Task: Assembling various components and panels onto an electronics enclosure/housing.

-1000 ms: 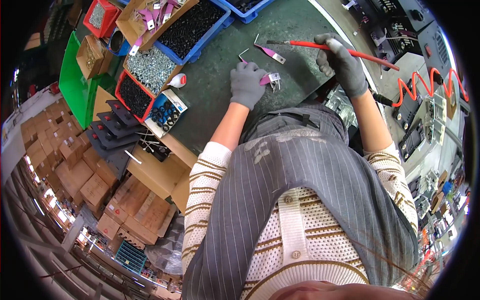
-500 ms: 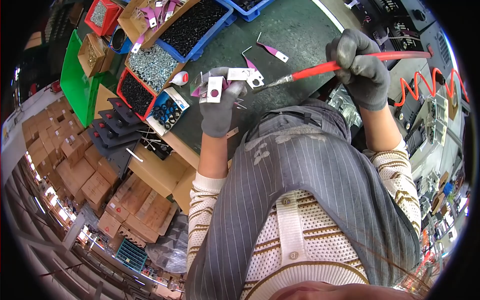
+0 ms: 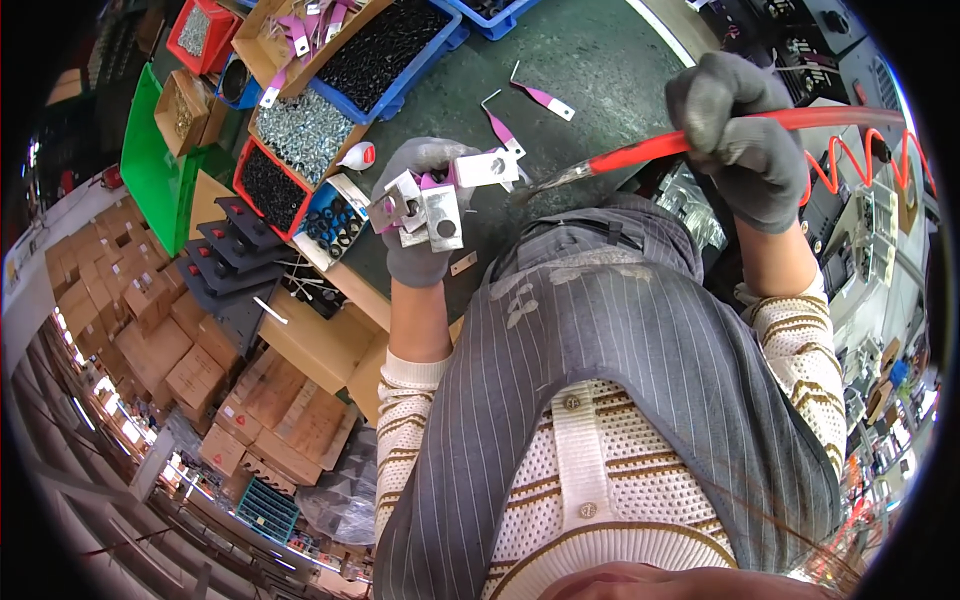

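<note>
My left hand (image 3: 418,262), in a grey glove, is closed around a bunch of flat silver metal tabs (image 3: 443,222) with round holes and purple parts. The tabs stick out past the fingers in different directions. In my gloved right hand (image 3: 738,145) is a long red-handled brush (image 3: 642,152), with a metal ferrule and dark bristles. Its tip points left, close to the tabs, and I cannot tell whether it touches them. Beyond the brush, a purple-and-silver strip (image 3: 545,98) with a thin bent rod lies on the dark green tabletop (image 3: 590,60). A similar strip (image 3: 500,128) lies nearer.
At the left stand a blue bin of black screws (image 3: 385,50), silver screws (image 3: 300,135) and a red bin of black parts (image 3: 270,190). A small white bottle (image 3: 358,156) stands by my left hand. A coiled red hose (image 3: 835,168) hangs at the right.
My left hand has turned, and the tabs in it now fan out with more of them showing. My right hand has shifted to the right with the brush.
</note>
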{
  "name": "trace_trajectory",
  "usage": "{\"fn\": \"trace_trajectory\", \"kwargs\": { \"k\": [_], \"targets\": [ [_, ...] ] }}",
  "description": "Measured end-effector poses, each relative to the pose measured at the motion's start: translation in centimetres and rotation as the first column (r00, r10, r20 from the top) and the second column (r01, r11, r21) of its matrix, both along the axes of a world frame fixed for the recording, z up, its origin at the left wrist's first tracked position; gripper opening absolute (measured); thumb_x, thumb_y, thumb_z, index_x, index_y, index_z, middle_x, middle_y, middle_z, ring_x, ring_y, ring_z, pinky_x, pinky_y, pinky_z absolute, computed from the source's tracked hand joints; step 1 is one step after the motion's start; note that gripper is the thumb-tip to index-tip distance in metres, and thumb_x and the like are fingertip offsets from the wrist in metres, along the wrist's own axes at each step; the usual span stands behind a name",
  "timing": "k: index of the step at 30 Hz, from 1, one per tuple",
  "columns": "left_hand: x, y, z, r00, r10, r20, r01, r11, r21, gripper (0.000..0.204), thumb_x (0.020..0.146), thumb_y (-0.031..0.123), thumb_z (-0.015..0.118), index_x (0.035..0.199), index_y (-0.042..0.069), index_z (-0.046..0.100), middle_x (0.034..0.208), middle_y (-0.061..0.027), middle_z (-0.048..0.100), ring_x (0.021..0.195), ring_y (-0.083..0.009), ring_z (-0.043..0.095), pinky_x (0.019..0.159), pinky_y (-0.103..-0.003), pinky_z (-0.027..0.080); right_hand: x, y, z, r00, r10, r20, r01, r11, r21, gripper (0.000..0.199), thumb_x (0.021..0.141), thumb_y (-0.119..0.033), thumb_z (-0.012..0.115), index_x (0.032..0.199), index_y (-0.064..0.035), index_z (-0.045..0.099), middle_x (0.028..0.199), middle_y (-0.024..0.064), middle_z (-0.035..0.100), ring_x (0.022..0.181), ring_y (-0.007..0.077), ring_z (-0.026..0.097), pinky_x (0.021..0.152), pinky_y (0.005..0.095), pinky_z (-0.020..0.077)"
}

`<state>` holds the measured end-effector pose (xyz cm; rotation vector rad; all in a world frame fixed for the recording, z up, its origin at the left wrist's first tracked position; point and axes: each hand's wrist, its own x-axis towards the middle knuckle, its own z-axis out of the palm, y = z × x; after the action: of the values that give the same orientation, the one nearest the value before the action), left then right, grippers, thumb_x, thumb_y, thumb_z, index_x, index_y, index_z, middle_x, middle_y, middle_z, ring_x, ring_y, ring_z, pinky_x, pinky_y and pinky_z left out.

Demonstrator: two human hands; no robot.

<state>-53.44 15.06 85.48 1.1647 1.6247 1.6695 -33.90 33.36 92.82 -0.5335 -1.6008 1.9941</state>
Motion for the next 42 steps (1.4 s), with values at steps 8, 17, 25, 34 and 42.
{"fn": "trace_trajectory", "kwargs": {
  "k": [8, 17, 25, 34, 42],
  "targets": [
    [-0.1, -0.1, -0.5, 0.996, 0.014, 0.089, -0.015, 1.000, 0.011, 0.023, 0.072, -0.002, 0.065, 0.093, -0.002, 0.059, 0.092, -0.0125, 0.060, 0.080, -0.0185, 0.061, 0.070, -0.028, 0.050, 0.6, 0.5, 0.3, 0.994, -0.033, 0.108, 0.029, 0.999, 0.040, 0.018, 0.067, -0.019, 0.048, 0.060, -0.0031, 0.044, 0.052, 0.0027, 0.038, 0.048, 0.0106, 0.035, 0.046, 0.0241, 0.0244],
    [-0.6, 0.4, 0.1, 0.990, 0.128, -0.053, -0.127, 0.992, 0.024, 0.019, 0.075, 0.003, 0.067, 0.092, 0.002, 0.058, 0.084, -0.0073, 0.060, 0.071, -0.0134, 0.058, 0.065, -0.026, 0.049, 0.0, 1.1, -1.9, 0.993, -0.074, 0.094, 0.069, 0.996, 0.054, 0.016, 0.067, -0.016, 0.047, 0.067, -0.0004, 0.050, 0.057, 0.0020, 0.042, 0.048, 0.0072, 0.035, 0.044, 0.0211, 0.0249],
    [-9.6, 4.1, -2.9, 0.871, 0.459, 0.175, -0.344, 0.825, -0.449, 0.022, 0.079, 0.016, 0.064, 0.097, 0.005, 0.057, 0.069, -0.0040, 0.058, 0.055, -0.0102, 0.054, 0.048, -0.024, 0.043, 0.7, 1.8, -4.9, 0.958, -0.216, 0.190, 0.260, 0.933, -0.248, 0.019, 0.073, -0.016, 0.048, 0.084, -0.0022, 0.055, 0.063, -0.0005, 0.046, 0.052, 0.0055, 0.037, 0.047, 0.0191, 0.0270],
    [-23.5, 9.8, -1.1, 0.834, 0.406, -0.374, -0.546, 0.705, -0.453, 0.053, 0.070, 0.022, 0.074, 0.112, -0.003, 0.052, 0.103, -0.0178, 0.060, 0.089, -0.0267, 0.059, 0.080, -0.035, 0.045, 0.7, 1.2, -6.3, 0.951, -0.183, 0.250, 0.256, 0.918, -0.302, 0.020, 0.074, -0.017, 0.050, 0.087, -0.0031, 0.053, 0.068, -0.0008, 0.044, 0.052, 0.0056, 0.036, 0.046, 0.0188, 0.0257],
    [-11.2, 6.7, -3.7, 0.818, 0.330, -0.472, -0.480, 0.843, -0.244, 0.021, 0.079, 0.020, 0.064, 0.094, 0.006, 0.059, 0.083, -0.0077, 0.061, 0.073, -0.0220, 0.058, 0.071, -0.033, 0.047, 1.3, 2.0, -8.1, 0.909, -0.263, 0.324, 0.364, 0.879, -0.308, 0.020, 0.077, -0.018, 0.048, 0.088, -0.0034, 0.056, 0.063, -0.0006, 0.047, 0.052, 0.0052, 0.040, 0.048, 0.0185, 0.0295]
  ]
}}
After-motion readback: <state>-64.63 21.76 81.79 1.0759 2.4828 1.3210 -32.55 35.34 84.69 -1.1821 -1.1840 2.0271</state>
